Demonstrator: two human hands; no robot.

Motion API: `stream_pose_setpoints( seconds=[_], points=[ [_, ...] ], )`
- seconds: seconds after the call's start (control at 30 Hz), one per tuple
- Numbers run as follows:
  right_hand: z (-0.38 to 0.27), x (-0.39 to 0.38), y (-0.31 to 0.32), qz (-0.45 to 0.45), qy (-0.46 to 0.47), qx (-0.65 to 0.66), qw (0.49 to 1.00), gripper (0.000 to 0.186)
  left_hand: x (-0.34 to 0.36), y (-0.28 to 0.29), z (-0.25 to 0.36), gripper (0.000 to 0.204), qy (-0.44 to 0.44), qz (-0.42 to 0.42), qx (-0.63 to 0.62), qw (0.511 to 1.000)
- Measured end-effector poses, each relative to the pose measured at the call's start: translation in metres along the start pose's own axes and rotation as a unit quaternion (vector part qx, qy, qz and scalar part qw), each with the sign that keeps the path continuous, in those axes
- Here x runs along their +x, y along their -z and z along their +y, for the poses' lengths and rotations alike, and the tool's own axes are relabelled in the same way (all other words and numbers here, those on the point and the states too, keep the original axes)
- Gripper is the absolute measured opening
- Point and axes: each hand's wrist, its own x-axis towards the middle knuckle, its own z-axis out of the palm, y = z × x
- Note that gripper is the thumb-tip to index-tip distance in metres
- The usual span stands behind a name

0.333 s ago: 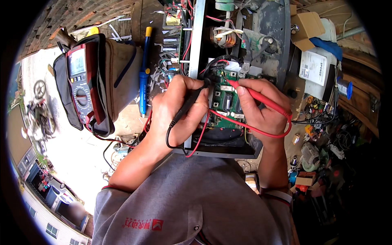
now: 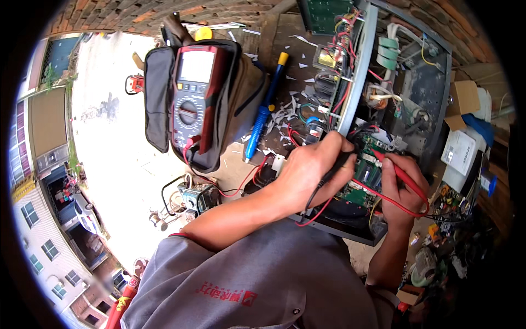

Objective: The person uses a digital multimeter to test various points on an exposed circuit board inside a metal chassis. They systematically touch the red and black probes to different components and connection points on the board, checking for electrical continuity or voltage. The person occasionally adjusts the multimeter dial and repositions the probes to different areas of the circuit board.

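My left hand (image 2: 312, 172) is closed around a black test probe (image 2: 334, 169), whose tip is hidden behind the fingers near the board's upper left. A red test probe (image 2: 406, 180) is pinched in my right hand (image 2: 401, 197), its pointed end at the green circuit board (image 2: 357, 195). That board sits inside an open metal chassis (image 2: 421, 82) among wires and coils. Left of the chassis, a red and grey multimeter (image 2: 188, 131) rests in an open black case; its screen is washed out by glare. A red lead runs from the multimeter toward my hands.
A blue and yellow solder sucker (image 2: 259, 129) lies between multimeter and chassis, among scattered paper scraps. A metal rail (image 2: 359, 71) crosses the chassis. Cardboard and a white box (image 2: 460, 151) stand at right, above piled parts (image 2: 427, 266). A small machine (image 2: 197, 197) is beyond my left forearm.
The whole view has swung left, so the multimeter, chassis and hands appear farther right. Both hands still hold their probes over the board. The multimeter's screen, readable before, is now glared out.
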Motion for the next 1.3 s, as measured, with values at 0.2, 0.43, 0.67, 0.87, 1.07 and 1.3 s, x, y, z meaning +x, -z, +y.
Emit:
stream_pose_setpoints(
  seconds=[0.2,0.43,0.67,0.87,1.07,1.3],
  points=[
    [0.002,-0.005,-0.001,-0.006,-0.049,-0.021,0.999,0.007,-0.001,-0.001,-0.005,0.021,-0.038,0.002,0.025,0.999],
    [0.008,-0.005,0.001,-0.008,-0.049,-0.013,0.999,0.007,0.002,0.002,-0.002,0.021,-0.037,-0.003,0.016,0.999],
    [0.010,-0.006,0.000,-0.009,-0.040,-0.023,0.999,0.009,0.000,0.002,-0.004,0.021,-0.042,0.006,0.019,0.999],
    [0.008,-0.007,-0.003,-0.007,-0.069,-0.006,0.998,0.009,0.000,-0.001,-0.007,0.020,-0.059,0.019,0.020,0.998],
    [0.012,-0.004,-0.001,-0.003,-0.012,0.025,1.000,0.008,0.005,-0.005,-0.005,0.016,-0.012,0.030,-0.014,0.999],
    [0.000,-0.026,0.013,0.051,0.152,0.054,0.986,0.015,-0.025,0.020,0.020,0.021,-0.032,0.000,0.005,0.999]
  ],
)
